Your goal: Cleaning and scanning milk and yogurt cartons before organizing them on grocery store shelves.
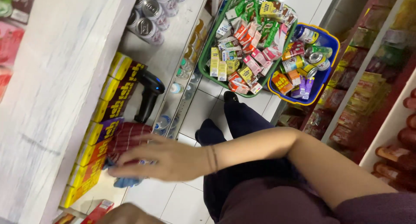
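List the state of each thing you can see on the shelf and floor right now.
right hand: open, flat, fingers on the cloth
left hand: only partly in view at the bottom edge
cloth: crumpled on the shelf
scanner: lying on the shelf, untouched
drink cartons: stacked in a row along the shelf
cans: upright on the shelf
green basket: on the floor, full
blue basket: on the floor, full
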